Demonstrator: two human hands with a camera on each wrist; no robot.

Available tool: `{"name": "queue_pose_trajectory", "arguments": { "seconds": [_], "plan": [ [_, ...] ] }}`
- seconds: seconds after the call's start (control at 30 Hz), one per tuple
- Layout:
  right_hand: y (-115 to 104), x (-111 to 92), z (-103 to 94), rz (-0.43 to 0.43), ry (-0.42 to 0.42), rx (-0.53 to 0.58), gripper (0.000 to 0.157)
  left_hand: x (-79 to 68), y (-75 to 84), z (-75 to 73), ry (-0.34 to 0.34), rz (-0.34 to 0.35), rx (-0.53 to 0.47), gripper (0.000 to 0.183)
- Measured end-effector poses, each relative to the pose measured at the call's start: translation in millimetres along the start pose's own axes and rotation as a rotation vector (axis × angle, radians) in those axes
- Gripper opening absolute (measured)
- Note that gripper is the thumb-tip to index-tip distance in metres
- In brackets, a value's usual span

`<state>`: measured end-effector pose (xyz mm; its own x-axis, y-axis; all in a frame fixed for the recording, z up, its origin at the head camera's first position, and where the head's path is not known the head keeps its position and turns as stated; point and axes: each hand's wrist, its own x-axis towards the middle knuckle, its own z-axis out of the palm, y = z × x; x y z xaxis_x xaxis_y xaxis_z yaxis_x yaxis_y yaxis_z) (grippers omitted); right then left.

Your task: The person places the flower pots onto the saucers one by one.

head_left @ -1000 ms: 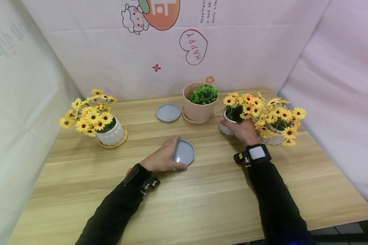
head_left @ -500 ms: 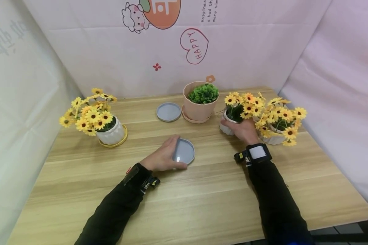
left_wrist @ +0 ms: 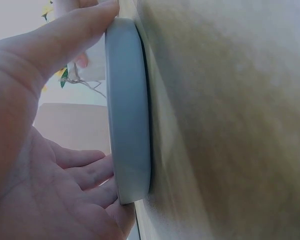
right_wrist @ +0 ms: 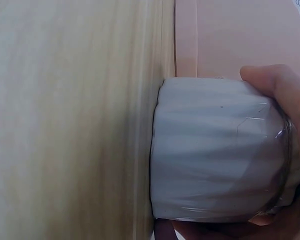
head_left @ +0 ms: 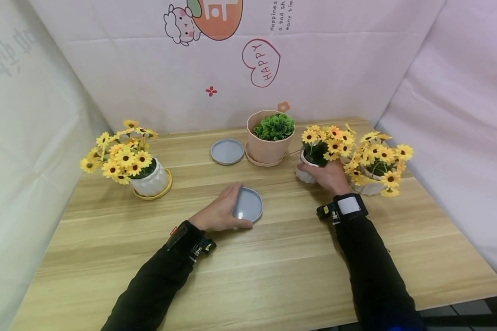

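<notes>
My left hand holds a round grey-blue plant saucer at the middle of the table, thumb at its near edge and fingers at its far side. In the left wrist view the saucer's side wall stands close against the wood. My right hand grips a white ribbed flowerpot by its upper part, with a dark cord near the rim. Yellow daisy-like flowers rise from this pot. Its base appears to rest on the table, and in the head view the hand covers part of it.
Right of the gripped pot stands another pot with yellow flowers. Behind are a pink pot with a green plant, on a pink saucer, and a second grey-blue saucer. At left, a white flowerpot sits on a yellow saucer.
</notes>
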<state>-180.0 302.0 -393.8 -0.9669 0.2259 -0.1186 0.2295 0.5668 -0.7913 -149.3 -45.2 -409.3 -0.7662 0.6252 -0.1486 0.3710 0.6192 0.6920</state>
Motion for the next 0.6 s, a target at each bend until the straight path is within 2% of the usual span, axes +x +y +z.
{"name": "queue_pose_trajectory", "arguments": {
  "seconds": [0.43,0.6],
  "plan": [
    [-1.0,0.7,-2.7,0.003,-0.022,-0.013,0.127,-1.0,1.6,-0.9,-0.002,0.0,-0.001,0.123],
    [-2.0,0.3,-3.4,0.039,-0.041,-0.035,0.131,-0.9,2.0,-1.2,-0.001,0.001,0.001,0.122]
  ]
}}
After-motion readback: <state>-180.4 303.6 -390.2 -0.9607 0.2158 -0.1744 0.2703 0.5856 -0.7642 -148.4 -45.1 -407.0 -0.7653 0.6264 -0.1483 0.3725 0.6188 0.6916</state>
